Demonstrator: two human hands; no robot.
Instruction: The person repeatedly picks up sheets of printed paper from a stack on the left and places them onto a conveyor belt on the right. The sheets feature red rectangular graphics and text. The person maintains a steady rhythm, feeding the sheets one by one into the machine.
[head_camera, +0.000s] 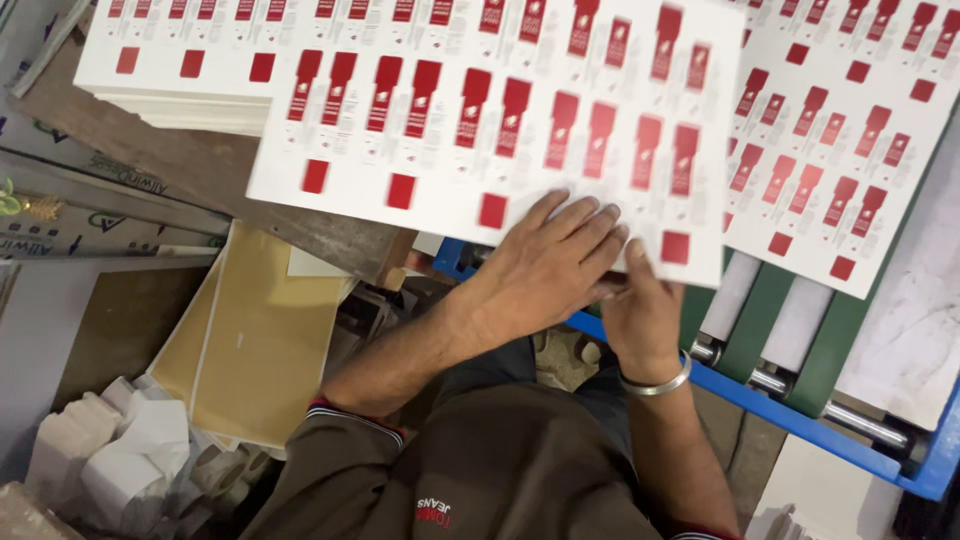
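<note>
A large white printed sheet (480, 150) with rows of red label shapes lies tilted in front of me. My left hand (550, 265) rests flat on its near edge, palm down, fingers stretched out. Just to the right, my right hand (640, 310), with a metal bracelet on the wrist, grips the same edge, thumb on top and fingers hidden under the sheet. The sheet overlaps a wooden table (200, 170) on the left and a blue-framed machine (800, 420) on the right.
A second printed sheet (850, 130) lies on the machine's white rollers (735, 290) and green belts (765, 320). A stack of similar sheets (180, 95) sits at the upper left. Yellow-brown paper (260, 340) and white scraps (130, 450) lie on the floor at lower left.
</note>
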